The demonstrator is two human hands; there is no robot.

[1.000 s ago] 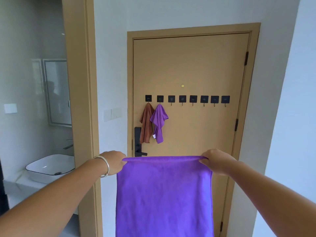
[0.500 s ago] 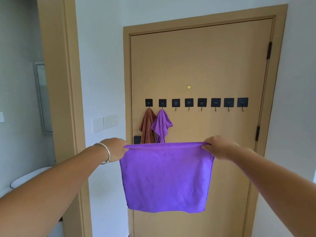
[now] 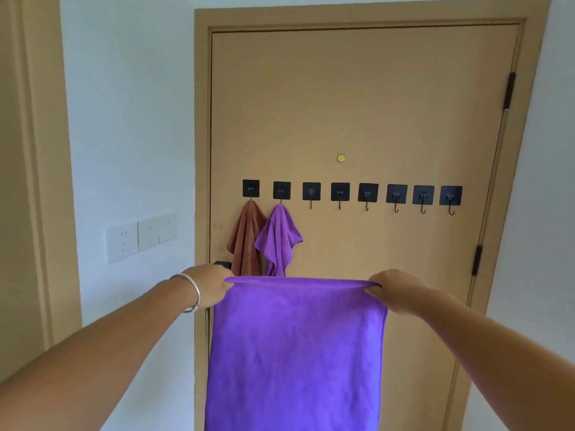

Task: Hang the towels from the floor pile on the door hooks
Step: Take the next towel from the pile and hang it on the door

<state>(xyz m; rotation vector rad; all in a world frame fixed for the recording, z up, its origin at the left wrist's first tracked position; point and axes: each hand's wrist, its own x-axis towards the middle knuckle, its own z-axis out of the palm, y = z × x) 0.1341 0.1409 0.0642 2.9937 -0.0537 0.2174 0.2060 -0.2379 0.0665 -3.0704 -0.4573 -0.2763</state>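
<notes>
Item held: one purple towel [image 3: 295, 353], stretched flat between my two hands in front of the tan door [image 3: 357, 104], below the hook row; its lower edge runs out of the picture. My left hand [image 3: 207, 286] pinches the towel's upper left corner, fingers curled round the rolled top edge; a silver bangle [image 3: 193, 290] sits on that wrist. My right hand [image 3: 395, 290] pinches the upper right corner in the same way, fingers closed over the hem. Top edge lies level and taut between the two grips. Fixtures on door: a row of eight black square adhesive hooks [image 3: 353, 193] at mid height. First hook from the left carries a brown towel [image 3: 245, 241], hanging bunched. Second hook carries a smaller purple cloth [image 3: 278, 241], hanging by one corner, its lower tip behind the top edge of the towel I hold. The six hooks to the right carry nothing. A small round brass peephole [image 3: 341, 158] sits above the row. Two black hinges [image 3: 509, 90] show on the door's right edge. A dark handle plate [image 3: 222, 265] is partly hidden behind my left hand. On the white wall left of the door frame: white socket and switch plates [image 3: 141, 236].
</notes>
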